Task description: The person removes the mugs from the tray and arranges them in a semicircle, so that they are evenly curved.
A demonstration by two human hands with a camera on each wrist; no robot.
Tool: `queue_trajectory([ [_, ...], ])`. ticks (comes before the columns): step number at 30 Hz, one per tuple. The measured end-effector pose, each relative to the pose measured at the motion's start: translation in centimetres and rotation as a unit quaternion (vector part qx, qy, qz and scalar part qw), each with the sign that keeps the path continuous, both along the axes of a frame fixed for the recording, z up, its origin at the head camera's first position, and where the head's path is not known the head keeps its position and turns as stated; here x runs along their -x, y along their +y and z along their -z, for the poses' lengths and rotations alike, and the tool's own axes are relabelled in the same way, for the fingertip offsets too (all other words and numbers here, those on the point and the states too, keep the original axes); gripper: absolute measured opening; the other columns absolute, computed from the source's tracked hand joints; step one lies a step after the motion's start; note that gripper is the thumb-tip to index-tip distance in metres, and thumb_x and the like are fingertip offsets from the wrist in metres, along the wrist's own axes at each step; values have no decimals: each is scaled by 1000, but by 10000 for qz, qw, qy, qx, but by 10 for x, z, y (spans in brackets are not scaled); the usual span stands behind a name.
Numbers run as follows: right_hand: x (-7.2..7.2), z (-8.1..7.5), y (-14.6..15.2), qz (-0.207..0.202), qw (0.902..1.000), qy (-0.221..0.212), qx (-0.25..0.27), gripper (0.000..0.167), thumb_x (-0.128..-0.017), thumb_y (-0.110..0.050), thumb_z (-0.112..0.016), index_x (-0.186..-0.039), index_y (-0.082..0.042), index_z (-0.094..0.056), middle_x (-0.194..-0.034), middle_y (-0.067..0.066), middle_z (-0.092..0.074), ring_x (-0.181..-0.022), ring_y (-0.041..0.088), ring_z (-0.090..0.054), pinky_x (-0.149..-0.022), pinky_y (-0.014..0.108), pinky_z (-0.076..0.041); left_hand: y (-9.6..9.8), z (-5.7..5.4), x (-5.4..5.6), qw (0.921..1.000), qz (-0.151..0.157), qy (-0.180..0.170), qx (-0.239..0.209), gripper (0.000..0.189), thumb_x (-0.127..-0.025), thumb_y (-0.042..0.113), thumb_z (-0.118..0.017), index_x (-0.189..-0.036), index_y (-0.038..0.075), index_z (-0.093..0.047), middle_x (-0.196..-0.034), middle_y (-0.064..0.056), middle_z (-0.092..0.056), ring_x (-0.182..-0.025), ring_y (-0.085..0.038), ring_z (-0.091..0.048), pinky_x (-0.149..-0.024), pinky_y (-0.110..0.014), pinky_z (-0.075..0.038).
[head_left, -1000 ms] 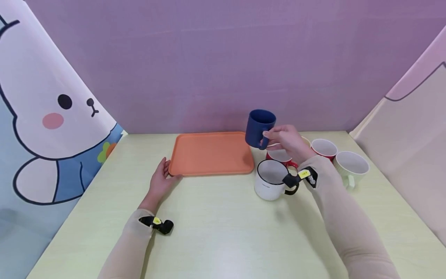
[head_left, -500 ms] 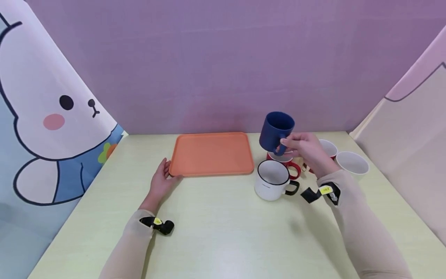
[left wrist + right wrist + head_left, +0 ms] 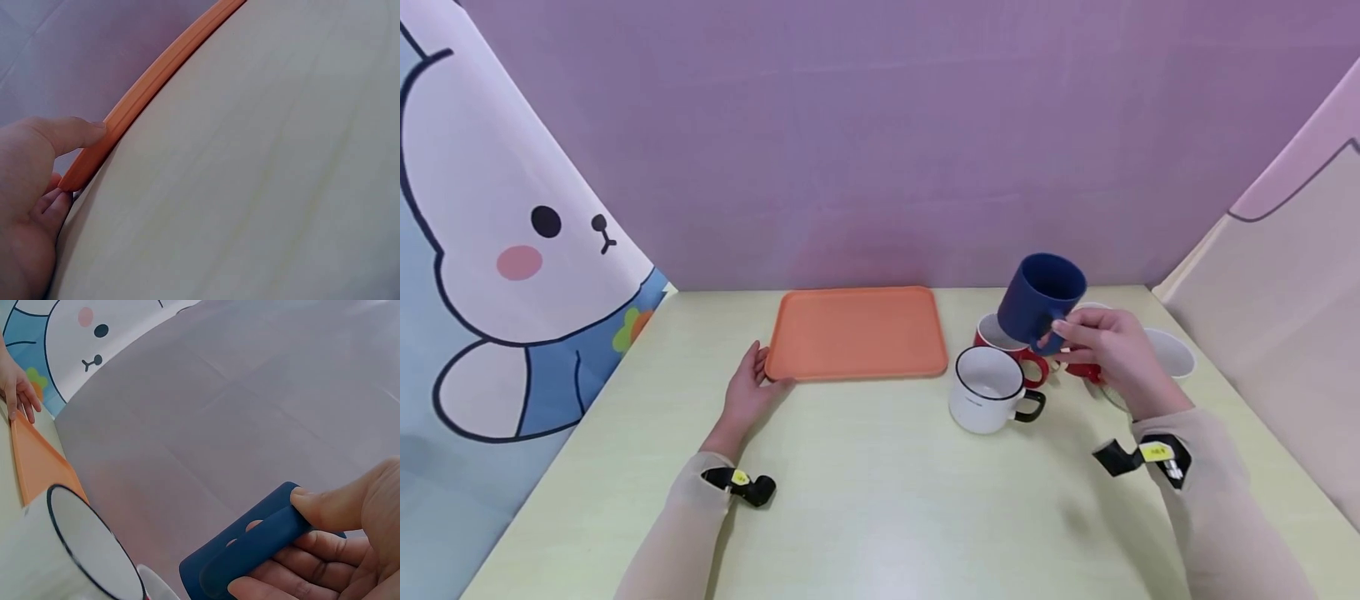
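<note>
My right hand [image 3: 1108, 354] grips a dark blue mug [image 3: 1037, 298] by its handle, holding it tilted in the air above the other mugs. In the right wrist view the thumb presses on the handle [image 3: 262, 544] and the fingers curl round it. At the orange tray's [image 3: 857, 333] front left corner, my left hand [image 3: 748, 396] has its thumb along the front rim and its fingers round the left side, as the left wrist view also shows. Below the blue mug are a red mug [image 3: 992, 331] with a white inside and a white mug [image 3: 987, 400] with a black rim.
A pale mug [image 3: 1174, 354] stands at the right, partly behind my right hand. Another red mug [image 3: 1081, 371] is mostly hidden there. A purple backdrop [image 3: 865, 150] rises behind the table [image 3: 850, 500], with printed cloth on both sides.
My right hand has carried the blue mug rightward and slightly lower, from near the tray's right edge to above the mugs, and it tilts more. My left hand stays at the tray.
</note>
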State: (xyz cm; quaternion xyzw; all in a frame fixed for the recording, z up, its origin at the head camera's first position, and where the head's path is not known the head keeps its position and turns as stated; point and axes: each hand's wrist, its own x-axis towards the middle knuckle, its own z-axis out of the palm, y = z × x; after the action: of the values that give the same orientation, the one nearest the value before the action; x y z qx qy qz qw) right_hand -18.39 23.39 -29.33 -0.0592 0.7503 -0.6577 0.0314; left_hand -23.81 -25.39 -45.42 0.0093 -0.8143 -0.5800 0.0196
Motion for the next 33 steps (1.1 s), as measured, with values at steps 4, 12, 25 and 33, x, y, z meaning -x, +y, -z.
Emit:
queue_trajectory([
  [4, -11, 4, 13, -11, 9998, 114, 181, 19, -99, -8, -62, -81, -5, -69, -82, 2, -75, -78, 16, -74, -70, 26, -62, 0, 1, 0, 10000, 20, 0, -7, 97, -90, 7, -72, -159, 1, -5, -159, -22, -25, -146, -35, -28, -120, -41, -27],
  [12, -28, 14, 37, 70, 9967, 468, 666, 22, -98, 3, -58, -84, -4, -72, -81, 4, -75, -78, 12, -73, -69, 24, -62, -1, 2, 1, 10000, 47, -10, 68, 97, -90, 7, -73, -159, 1, -6, -159, -22, -25, -146, -34, -28, -120, -42, -27],
  [25, -51, 22, 75, 359, 9882, 863, 1211, 22, -97, 11, -53, -85, 6, -72, -84, 8, -75, -79, 16, -74, -68, 27, -62, -3, 3, 4, 9999, 24, 138, 57, 95, -89, 4, -72, -158, -2, -8, -158, -24, -26, -145, -35, -29, -120, -41, -28],
  [33, -72, 28, 94, 939, 9833, 947, 1235, 22, -95, 12, -55, -82, 5, -71, -81, 9, -75, -77, 14, -74, -64, 27, -62, -2, 1, 4, 9999, 43, 116, 50, 95, -90, 6, -72, -158, -2, -7, -158, -25, -26, -145, -36, -29, -119, -41, -29],
])
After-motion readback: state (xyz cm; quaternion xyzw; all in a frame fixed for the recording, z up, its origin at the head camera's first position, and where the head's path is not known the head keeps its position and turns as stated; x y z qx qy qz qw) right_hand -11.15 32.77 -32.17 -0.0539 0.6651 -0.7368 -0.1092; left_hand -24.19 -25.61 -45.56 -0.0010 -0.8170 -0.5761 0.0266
